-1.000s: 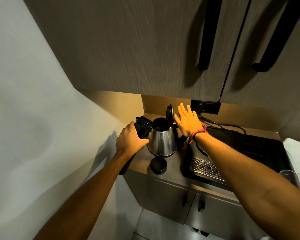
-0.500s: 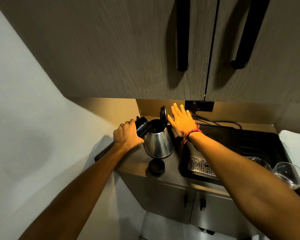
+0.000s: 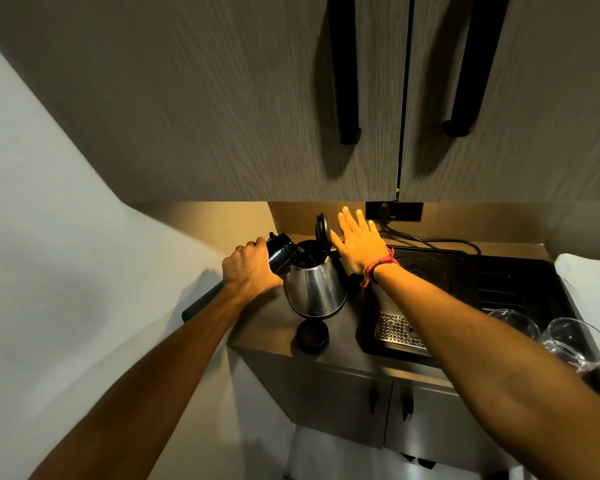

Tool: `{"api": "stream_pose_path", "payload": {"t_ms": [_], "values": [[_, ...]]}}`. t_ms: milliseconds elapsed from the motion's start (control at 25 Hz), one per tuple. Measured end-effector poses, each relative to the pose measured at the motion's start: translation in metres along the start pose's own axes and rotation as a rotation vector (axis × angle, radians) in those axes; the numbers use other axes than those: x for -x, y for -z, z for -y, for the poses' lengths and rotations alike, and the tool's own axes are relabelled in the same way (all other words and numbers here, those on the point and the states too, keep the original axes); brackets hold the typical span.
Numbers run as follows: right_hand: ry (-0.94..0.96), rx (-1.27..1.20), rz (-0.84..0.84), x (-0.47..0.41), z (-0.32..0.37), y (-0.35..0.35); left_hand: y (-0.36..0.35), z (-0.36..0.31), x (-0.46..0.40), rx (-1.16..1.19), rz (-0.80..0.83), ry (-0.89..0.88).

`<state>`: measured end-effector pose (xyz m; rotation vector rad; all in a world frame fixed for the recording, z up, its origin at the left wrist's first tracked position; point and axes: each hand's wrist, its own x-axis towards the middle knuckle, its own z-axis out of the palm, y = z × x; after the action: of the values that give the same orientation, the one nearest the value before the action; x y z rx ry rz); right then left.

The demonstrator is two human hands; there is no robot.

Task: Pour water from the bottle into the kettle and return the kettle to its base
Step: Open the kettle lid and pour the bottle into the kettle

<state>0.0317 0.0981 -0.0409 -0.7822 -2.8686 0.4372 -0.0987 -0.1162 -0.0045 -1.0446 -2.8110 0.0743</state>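
Observation:
A steel kettle (image 3: 315,289) stands on the counter (image 3: 267,327) with its black lid (image 3: 323,227) flipped up. My left hand (image 3: 248,271) grips a long black bottle (image 3: 280,252). The bottle is tilted, its mouth resting over the kettle's open top and its bottom end sticking out past the counter's left edge. My right hand (image 3: 359,245) is flat with fingers spread, its thumb side against the raised lid. No stream of water can be made out. A small round black cap (image 3: 313,336) lies on the counter in front of the kettle.
A black sink unit (image 3: 465,289) with a metal drain grid (image 3: 395,329) sits right of the kettle. Two clear glasses (image 3: 575,341) stand at its right end. A wall socket (image 3: 394,211) with cables is behind. Upper cabinets (image 3: 257,98) hang low overhead.
My left hand has tipped the bottle further and brought its mouth over the kettle's opening. My right hand stays against the lid. The view has shifted slightly.

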Motion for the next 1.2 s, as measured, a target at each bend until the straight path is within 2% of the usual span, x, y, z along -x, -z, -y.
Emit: {"api": "stream_pose_path", "payload": {"t_ms": [520, 720, 920, 1040, 1200], "values": [[0.001, -0.015, 0.0, 0.001, 0.001, 0.001, 0.0, -0.003, 0.003, -0.021, 0.008, 0.007], [-0.003, -0.021, 0.008, 0.0, 0.0, 0.0, -0.001, -0.004, 0.004, 0.044, 0.01, 0.02], [0.003, -0.018, 0.018, -0.001, -0.001, 0.0, -0.007, -0.002, 0.007, 0.328, 0.004, 0.125], [0.012, 0.003, 0.029, -0.002, -0.001, -0.002, -0.02, 0.003, 0.015, 0.594, -0.008, 0.186], [0.017, -0.048, 0.043, -0.003, 0.002, -0.003, -0.042, 0.013, 0.031, 0.967, -0.156, 0.282]]}}
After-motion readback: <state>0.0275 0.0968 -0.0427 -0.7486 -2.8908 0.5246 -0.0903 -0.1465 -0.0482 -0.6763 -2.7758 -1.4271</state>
